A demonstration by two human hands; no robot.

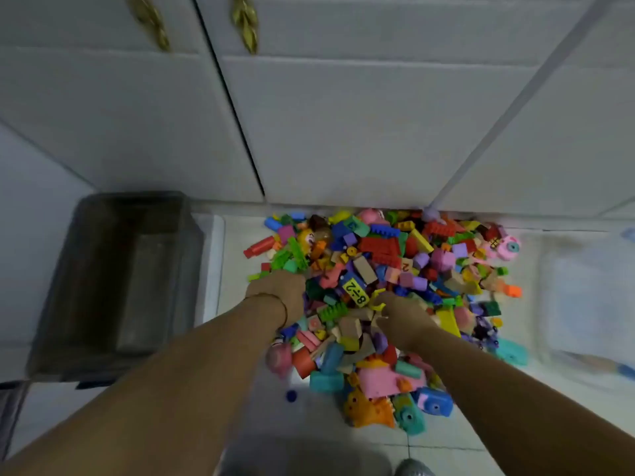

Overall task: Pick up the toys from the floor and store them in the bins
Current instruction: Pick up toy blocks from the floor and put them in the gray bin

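Two bare hands dig into a heap of toy blocks on a pale floor [309, 424].
White cabinet doors [343, 115] fill 12 o'clock. The pile of colourful toys [388, 255] lies at centre, against the doors. A dark bin [113, 280] stands at 9 o'clock, near the pile. The left hand [278, 293] and right hand [402, 314] are sunk in the pile with their fingers buried, so their grip cannot be told. A yellow "8÷2" tile [355, 293] lies between them.

White cabinet doors [343, 115] behind; two brass handles [245, 22] near top; pale rod [515, 108] leaning diagonally.
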